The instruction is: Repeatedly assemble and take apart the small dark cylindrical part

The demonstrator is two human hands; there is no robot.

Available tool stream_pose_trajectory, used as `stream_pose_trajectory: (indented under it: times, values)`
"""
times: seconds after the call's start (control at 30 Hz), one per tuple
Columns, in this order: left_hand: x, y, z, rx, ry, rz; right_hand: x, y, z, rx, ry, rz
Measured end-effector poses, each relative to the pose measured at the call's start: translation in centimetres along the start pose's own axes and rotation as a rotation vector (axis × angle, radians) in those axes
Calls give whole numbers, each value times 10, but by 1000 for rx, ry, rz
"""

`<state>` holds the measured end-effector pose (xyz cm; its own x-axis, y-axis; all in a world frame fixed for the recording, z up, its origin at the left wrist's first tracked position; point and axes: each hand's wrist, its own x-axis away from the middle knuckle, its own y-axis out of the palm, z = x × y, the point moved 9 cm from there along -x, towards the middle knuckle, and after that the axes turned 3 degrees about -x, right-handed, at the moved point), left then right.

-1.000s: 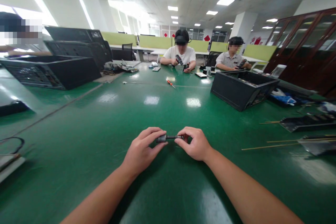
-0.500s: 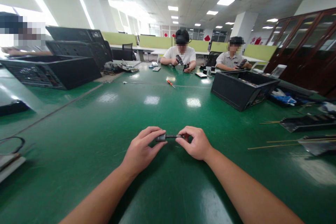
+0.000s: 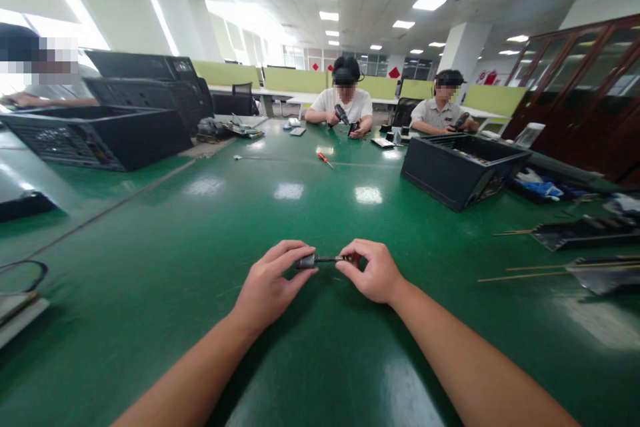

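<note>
Over the green table, my left hand grips a short dark cylinder between thumb and fingers. A thin dark shaft runs from the cylinder toward the right. Its far end is pinched in the fingertips of my right hand, which partly cover a small dark part there. The piece lies roughly level between both hands.
An orange screwdriver lies farther back on the green table. Black computer cases stand at the left and right. Thin rods lie at the right. Two people work across the table, another at far left.
</note>
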<state>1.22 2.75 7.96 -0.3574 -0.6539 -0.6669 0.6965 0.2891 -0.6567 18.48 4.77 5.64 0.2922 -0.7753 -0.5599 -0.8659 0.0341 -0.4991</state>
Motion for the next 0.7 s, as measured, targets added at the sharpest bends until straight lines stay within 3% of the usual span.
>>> stream_pose_trajectory:
  times: [0.7]
  values:
    - [-2, -1, 0, -4, -15, 4, 0, -3, 2, 3, -1, 9]
